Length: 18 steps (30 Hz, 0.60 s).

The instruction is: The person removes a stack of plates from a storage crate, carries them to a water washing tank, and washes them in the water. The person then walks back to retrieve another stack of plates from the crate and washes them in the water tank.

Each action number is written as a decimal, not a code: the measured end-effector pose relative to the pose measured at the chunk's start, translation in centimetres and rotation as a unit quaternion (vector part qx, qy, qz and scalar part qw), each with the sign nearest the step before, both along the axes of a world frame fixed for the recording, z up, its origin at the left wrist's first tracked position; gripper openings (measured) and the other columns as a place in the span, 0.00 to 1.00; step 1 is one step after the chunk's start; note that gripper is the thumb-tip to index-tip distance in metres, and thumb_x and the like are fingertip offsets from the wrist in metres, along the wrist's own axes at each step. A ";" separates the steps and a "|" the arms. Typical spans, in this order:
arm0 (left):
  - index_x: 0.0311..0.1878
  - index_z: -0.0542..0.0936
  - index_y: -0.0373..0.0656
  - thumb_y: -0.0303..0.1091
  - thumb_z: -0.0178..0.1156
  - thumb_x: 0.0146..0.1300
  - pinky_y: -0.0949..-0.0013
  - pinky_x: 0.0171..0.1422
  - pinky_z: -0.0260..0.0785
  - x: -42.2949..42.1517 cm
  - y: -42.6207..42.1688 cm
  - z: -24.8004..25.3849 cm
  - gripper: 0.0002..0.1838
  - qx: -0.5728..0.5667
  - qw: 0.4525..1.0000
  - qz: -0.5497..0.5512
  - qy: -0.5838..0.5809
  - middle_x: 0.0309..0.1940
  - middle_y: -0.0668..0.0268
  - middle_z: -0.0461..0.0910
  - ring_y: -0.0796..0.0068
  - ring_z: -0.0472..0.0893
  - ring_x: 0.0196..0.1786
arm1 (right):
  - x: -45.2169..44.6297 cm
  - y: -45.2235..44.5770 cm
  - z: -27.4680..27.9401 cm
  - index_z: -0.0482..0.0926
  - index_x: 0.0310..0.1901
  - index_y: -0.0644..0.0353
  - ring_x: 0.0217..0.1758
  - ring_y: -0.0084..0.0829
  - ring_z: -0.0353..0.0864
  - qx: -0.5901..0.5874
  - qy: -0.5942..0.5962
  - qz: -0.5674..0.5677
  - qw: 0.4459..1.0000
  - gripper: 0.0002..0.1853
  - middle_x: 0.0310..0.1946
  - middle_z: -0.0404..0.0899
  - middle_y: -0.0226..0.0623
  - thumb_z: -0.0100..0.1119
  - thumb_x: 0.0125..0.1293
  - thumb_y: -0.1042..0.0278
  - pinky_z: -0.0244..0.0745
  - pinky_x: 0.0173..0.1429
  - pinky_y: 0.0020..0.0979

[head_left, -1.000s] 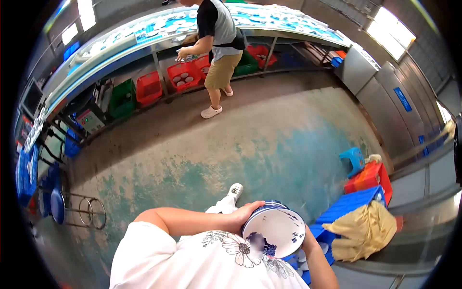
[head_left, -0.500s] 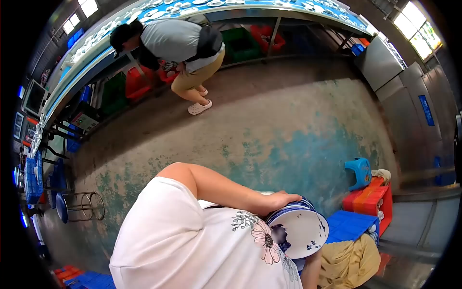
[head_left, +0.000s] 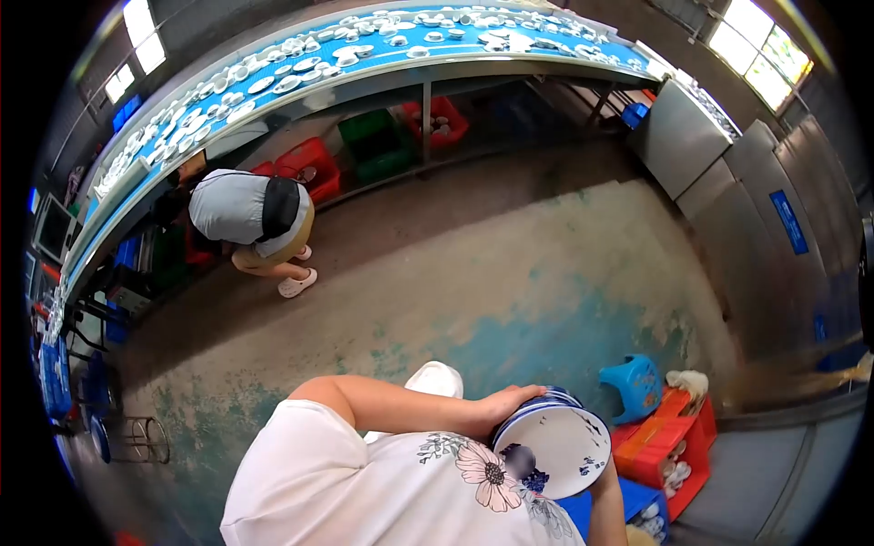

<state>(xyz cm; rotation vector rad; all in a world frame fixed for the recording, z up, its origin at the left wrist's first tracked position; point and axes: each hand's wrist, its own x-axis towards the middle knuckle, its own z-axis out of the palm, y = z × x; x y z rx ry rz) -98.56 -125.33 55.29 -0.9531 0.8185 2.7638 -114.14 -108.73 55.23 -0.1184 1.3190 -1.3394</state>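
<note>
A stack of white bowls with blue patterns (head_left: 555, 446) is held against the front of my white shirt, tilted so that the top bowl's inside faces me. My left hand (head_left: 513, 406) lies over the upper rim, its fingers curled round the striped blue edges. From below, my right hand (head_left: 604, 480) grips the lower right side of the stack, with its fingers mostly hidden behind the bowls. Beyond the stack stand a blue plastic stool (head_left: 633, 387) and a red crate (head_left: 696, 450) with white pieces in it.
A long conveyor with a blue belt (head_left: 364, 65) carries many white dishes. Another person (head_left: 255, 214) bends beside it, near red and green crates (head_left: 375, 141) underneath. Metal cabinets (head_left: 737, 209) stand at the right. A round stool (head_left: 100, 439) is at the left, and a blue crate (head_left: 637, 510) at my lower right.
My view has shifted, showing more of the conveyor. The other person appears further left and bends lower. Both my hands still hold the stack of bowls.
</note>
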 end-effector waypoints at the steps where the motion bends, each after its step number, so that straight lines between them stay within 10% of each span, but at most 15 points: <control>1: 0.40 0.74 0.40 0.48 0.40 0.60 0.72 0.41 0.66 -1.8 -1.0 -0.4 0.21 0.008 1.000 0.004 -0.019 0.35 0.63 0.76 0.76 0.74 0.35 | -2.0 -1.3 -0.2 0.70 0.44 0.61 0.41 0.27 0.73 0.017 0.006 0.010 1.000 0.19 0.40 0.74 0.35 0.36 0.62 0.56 0.68 0.44 0.27; 12: 0.39 0.74 0.39 0.50 0.44 0.56 0.71 0.42 0.65 -28.8 -16.8 -5.7 0.22 -0.056 0.993 -0.083 -0.060 0.35 0.62 0.76 0.75 0.74 0.35 | -23.6 -16.5 -1.1 0.69 0.47 0.61 0.44 0.29 0.72 0.065 -0.009 -0.087 0.994 0.22 0.44 0.73 0.36 0.37 0.62 0.52 0.67 0.46 0.27; 15: 0.39 0.74 0.40 0.49 0.44 0.57 0.72 0.41 0.66 -33.9 -20.3 -0.6 0.21 -0.122 0.971 -0.111 -0.172 0.34 0.63 0.76 0.75 0.74 0.34 | -27.7 -19.3 0.1 0.69 0.47 0.62 0.45 0.29 0.72 0.082 -0.027 -0.157 0.984 0.22 0.44 0.73 0.36 0.37 0.61 0.52 0.67 0.46 0.27; 18: 0.41 0.73 0.40 0.48 0.43 0.58 0.72 0.41 0.66 -39.8 -23.0 -2.9 0.21 -0.045 0.982 -0.174 -0.062 0.35 0.63 0.76 0.75 0.74 0.34 | -31.7 -20.8 0.7 0.69 0.47 0.62 0.45 0.29 0.72 0.108 -0.043 -0.226 0.967 0.23 0.45 0.72 0.36 0.38 0.61 0.51 0.67 0.47 0.27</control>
